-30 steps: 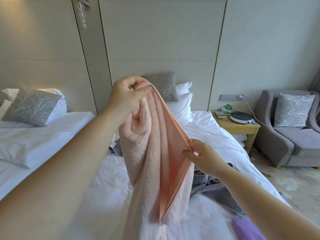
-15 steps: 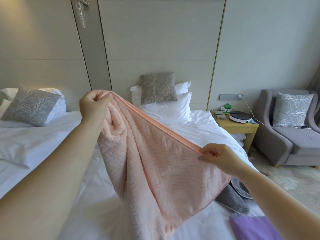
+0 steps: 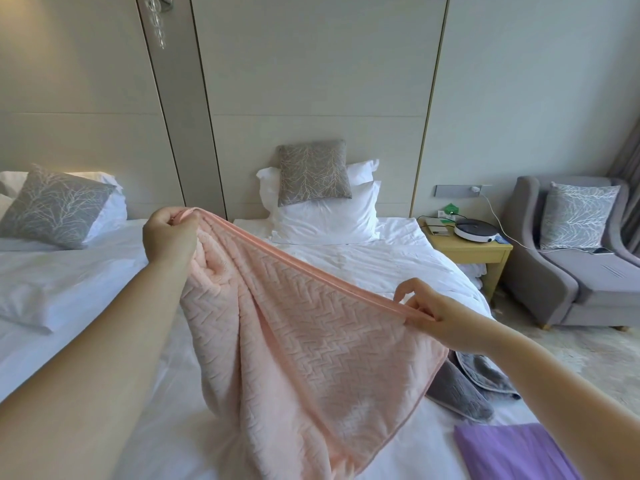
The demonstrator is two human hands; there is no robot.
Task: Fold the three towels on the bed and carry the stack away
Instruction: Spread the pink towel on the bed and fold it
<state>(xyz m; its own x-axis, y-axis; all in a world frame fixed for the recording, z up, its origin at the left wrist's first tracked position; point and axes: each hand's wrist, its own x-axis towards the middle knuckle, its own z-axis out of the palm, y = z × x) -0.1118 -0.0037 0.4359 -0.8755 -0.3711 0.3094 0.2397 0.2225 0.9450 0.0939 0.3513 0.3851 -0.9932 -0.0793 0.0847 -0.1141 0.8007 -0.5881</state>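
Note:
A pink towel [image 3: 304, 348] with a zigzag texture hangs over the white bed [image 3: 398, 265], held up by its top edge. My left hand [image 3: 169, 237] pinches one end of that edge, higher and to the left. My right hand [image 3: 429, 313] pinches the edge lower and to the right, so it runs taut and slanted between them. The towel's lower part drapes onto the bed. A crumpled grey towel [image 3: 464, 393] lies on the bed behind the pink one, partly hidden. A purple towel [image 3: 509, 452] lies flat at the bottom right.
White pillows and a grey cushion [image 3: 313, 173] sit at the head of the bed. A second bed [image 3: 62, 271] is on the left. A wooden nightstand [image 3: 474, 247] with a round device and a grey armchair [image 3: 571, 265] stand to the right.
My hands have moved apart, left hand lower and leftward, right hand rightward and down. The pink towel went from a bunched hanging fold to a spread sheet with a taut top edge.

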